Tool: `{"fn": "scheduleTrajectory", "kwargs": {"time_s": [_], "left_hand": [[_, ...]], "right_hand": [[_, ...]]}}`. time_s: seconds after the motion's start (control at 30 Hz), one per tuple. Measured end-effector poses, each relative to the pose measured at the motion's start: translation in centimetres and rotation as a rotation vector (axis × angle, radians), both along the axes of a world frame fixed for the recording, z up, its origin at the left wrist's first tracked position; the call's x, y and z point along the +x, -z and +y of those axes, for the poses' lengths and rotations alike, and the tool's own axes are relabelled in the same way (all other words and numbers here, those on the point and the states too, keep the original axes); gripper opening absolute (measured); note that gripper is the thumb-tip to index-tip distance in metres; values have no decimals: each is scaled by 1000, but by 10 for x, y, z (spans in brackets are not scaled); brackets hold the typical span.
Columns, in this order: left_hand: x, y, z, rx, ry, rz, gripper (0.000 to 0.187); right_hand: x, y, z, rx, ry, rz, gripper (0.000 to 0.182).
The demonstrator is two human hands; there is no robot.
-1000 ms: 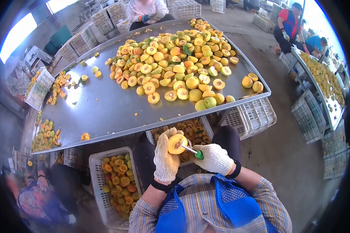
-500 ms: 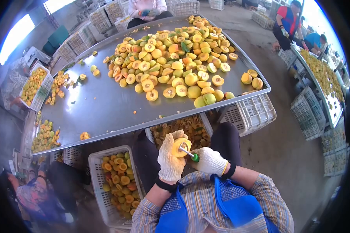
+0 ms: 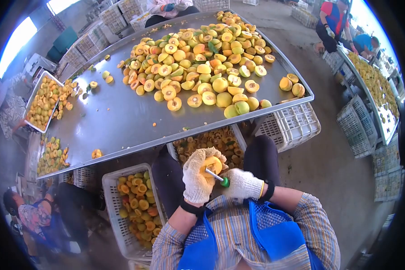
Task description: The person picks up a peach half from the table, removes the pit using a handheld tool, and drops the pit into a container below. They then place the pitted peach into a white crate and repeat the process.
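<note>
Above my lap, my left hand (image 3: 197, 180), in a white knitted glove, is closed round a halved yellow fruit (image 3: 213, 166), cut face up. My right hand (image 3: 244, 184), gloved too, grips a tool (image 3: 224, 182) with a green handle and a thin metal shaft. The shaft's tip lies at the middle of the cut face. Beneath the hands, a crate (image 3: 239, 137) between my knees holds fruit pieces. To the left, a white crate (image 3: 117, 216) contains halved fruit. A big pile of halved fruit (image 3: 189, 67) covers part of the metal table (image 3: 121, 117) in front.
An upturned white crate (image 3: 297, 126) stands under the table's right corner. A person (image 3: 15, 108) at the left is by a tilted crate of fruit (image 3: 42, 101). Other people sit at the far side and lower left. A second fruit table (image 3: 373, 85) is at the right.
The crate at the table's left end has tipped towards the table, and its fruit has shifted. The person beside it shows more. My hands have turned the fruit and tool slightly.
</note>
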State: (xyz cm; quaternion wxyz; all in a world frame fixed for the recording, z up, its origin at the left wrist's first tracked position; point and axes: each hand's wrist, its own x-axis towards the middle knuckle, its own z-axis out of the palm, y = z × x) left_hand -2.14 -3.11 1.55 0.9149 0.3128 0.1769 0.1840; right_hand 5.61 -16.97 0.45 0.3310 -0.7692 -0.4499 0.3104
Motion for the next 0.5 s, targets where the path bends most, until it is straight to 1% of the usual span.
{"fn": "scheduleTrajectory", "kwargs": {"time_s": [0.03, 0.07, 0.1, 0.17, 0.2, 0.23, 0.3, 0.33, 0.37, 0.43, 0.47, 0.5], "left_hand": [[1, -1, 3, -59, 57, -32, 33], [3, -1, 3, -68, 53, -36, 33], [5, -1, 4, -70, 52, -38, 33], [7, -3, 3, 117, -31, 35, 24], [9, -4, 0, 164, -90, 78, 25], [8, -6, 1, 162, -91, 80, 25], [6, -10, 5, 185, -20, 90, 26], [5, -1, 9, 170, 12, -18, 27], [5, 0, 10, 168, 11, -15, 27], [6, 4, 11, 108, 29, -68, 27], [6, 7, 12, 144, 23, -93, 24], [7, 6, 9, 142, 23, -90, 24]], "right_hand": [[-4, -5, 0, -58, -34, 249, 20], [-6, -1, 2, 17, -27, 227, 26], [-4, 1, 2, 15, -28, 225, 26], [5, 2, 3, -11, 36, -309, 26], [17, 10, 6, 128, -3, -229, 28], [13, 12, 6, 126, -4, -228, 28], [4, 6, 8, -113, 24, -165, 27], [4, 4, 7, -147, -102, -24, 30], [-1, 21, 8, 48, -91, 65, 32], [-2, 52, 11, 233, -83, 128, 29], [-1, 41, 11, 230, -81, 133, 29], [3, 19, 12, 63, -21, -16, 27]]}}
